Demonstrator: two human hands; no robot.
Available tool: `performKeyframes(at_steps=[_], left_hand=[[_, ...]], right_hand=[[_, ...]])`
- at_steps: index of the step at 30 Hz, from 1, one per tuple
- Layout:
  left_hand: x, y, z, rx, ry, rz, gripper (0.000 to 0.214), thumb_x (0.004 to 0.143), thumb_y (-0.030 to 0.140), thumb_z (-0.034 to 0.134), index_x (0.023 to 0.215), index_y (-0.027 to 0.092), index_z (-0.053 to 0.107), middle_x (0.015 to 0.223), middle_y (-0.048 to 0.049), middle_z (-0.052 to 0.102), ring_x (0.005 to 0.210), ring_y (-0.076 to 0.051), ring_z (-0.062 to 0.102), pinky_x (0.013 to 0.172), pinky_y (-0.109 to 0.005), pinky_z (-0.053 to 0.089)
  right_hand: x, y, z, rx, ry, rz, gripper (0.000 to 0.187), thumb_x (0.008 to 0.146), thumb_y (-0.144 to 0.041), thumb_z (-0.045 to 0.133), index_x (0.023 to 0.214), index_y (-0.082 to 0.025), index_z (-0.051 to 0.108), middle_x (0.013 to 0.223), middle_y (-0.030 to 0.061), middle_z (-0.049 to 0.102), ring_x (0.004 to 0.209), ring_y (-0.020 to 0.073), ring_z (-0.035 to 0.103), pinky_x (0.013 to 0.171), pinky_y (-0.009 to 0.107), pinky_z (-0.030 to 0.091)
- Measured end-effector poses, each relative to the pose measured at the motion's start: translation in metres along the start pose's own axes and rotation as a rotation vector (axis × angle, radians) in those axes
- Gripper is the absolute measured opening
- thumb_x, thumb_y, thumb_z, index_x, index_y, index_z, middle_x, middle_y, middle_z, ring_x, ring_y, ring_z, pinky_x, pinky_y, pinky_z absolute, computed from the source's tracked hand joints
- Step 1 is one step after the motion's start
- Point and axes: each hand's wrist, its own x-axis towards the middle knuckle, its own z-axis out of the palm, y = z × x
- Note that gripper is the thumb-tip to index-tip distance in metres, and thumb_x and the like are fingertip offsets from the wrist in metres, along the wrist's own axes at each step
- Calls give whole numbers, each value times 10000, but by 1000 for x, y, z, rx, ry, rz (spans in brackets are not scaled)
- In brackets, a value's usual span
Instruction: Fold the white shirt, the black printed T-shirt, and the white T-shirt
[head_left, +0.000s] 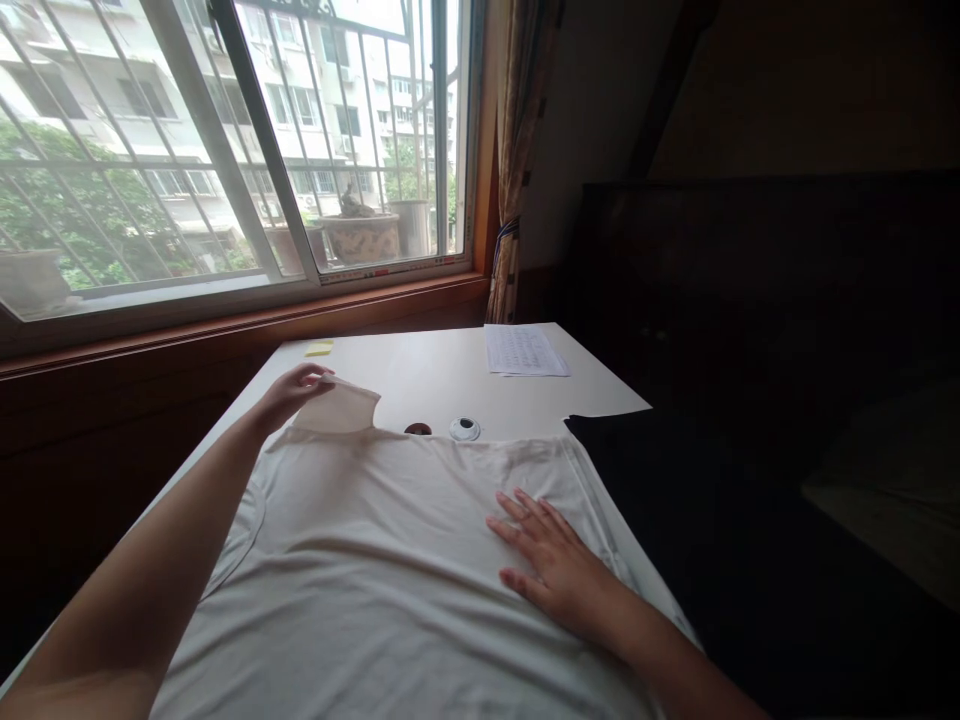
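A white shirt (390,570) lies spread over the table, with soft wrinkles running across it. At its far left, my left hand (292,388) pinches a raised flap of the shirt's cloth, perhaps part of the collar, between thumb and fingers. My right hand (546,560) rests flat on the right side of the shirt, fingers spread and holding nothing. A curved seam shows on the shirt's left side, partly behind my left forearm. The near end of the shirt runs out of view.
The white table (420,370) stands below a barred window (360,140). Printed papers (525,350) and a yellow sticky note (319,348) lie toward its far edge. A round white fitting (465,429) and a dark hole sit just beyond the shirt. Black cloth (637,470) is at the right.
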Motion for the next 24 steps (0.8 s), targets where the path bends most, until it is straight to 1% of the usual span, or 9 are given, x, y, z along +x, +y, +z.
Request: performKeyframes(at_steps=[3, 6, 9, 12, 14, 16, 18, 20, 24], left_hand=[[-24, 5, -8, -56, -102, 32, 554, 692, 651, 820, 993, 193, 732, 1110, -117, 753, 1058, -293, 689, 964, -444, 528], [-52, 7, -14, -33, -179, 100, 435, 754, 607, 794, 911, 207, 727, 1062, -98, 752, 1046, -278, 687, 1005, -453, 523], [-83, 7, -22, 108, -263, 155, 368, 783, 589, 768, 861, 231, 747, 1022, -93, 752, 1008, -277, 688, 961, -424, 550], [-108, -2, -32, 157, -318, 103, 335, 818, 571, 738, 903, 248, 768, 1018, -92, 764, 993, -284, 701, 904, -389, 563], [-116, -13, -36, 119, -272, 17, 367, 854, 590, 681, 925, 239, 758, 959, -87, 770, 948, -281, 720, 854, -373, 575], [-116, -27, -34, 160, -154, -36, 402, 848, 616, 644, 921, 232, 736, 918, -78, 766, 879, -271, 729, 799, -362, 583], [-110, -42, -29, 266, -32, -42, 397, 824, 597, 630, 941, 229, 718, 962, -78, 755, 850, -261, 721, 795, -365, 583], [-99, -55, -22, 349, 46, -45, 374, 820, 522, 603, 1010, 218, 710, 1062, -90, 728, 851, -249, 709, 848, -381, 576], [-78, -75, -11, 421, 86, -94, 399, 786, 311, 560, 1136, 194, 712, 1171, -106, 659, 851, -225, 691, 957, -397, 547]], right_hand=[[1, -4, -8, 2, -19, 11, 602, 993, -543, 545, 1563, -387, 432, 1703, -18, 228, 1581, 300, 149, 1284, 538, 147], [5, -9, -19, -17, -33, 29, 588, 958, -492, 609, 1522, -369, 502, 1671, 1, 330, 1556, 319, 239, 1267, 540, 215], [16, -16, -31, -24, 40, -6, 537, 938, -405, 634, 1466, -335, 567, 1584, 35, 476, 1467, 302, 410, 1218, 489, 340], [36, -30, -39, 29, 149, -88, 454, 954, -341, 600, 1403, -280, 614, 1425, 73, 619, 1321, 270, 552, 1129, 427, 446], [54, -41, -41, 114, 194, -111, 386, 965, -305, 578, 1339, -241, 652, 1276, 82, 699, 1169, 248, 643, 1044, 396, 503], [76, -52, -40, 214, 226, -108, 323, 960, -257, 573, 1258, -207, 688, 1136, 74, 743, 980, 211, 700, 936, 352, 545], [101, -60, -35, 281, 257, -92, 270, 946, -211, 580, 1179, -184, 714, 1026, 63, 757, 854, 186, 705, 847, 316, 558], [129, -65, -28, 287, 295, -74, 227, 943, -181, 580, 1114, -182, 729, 992, 60, 755, 848, 184, 702, 830, 306, 553], [182, -71, -8, 225, 335, -45, 225, 941, -129, 565, 1089, -178, 728, 1139, 83, 720, 943, 184, 683, 897, 302, 528]])
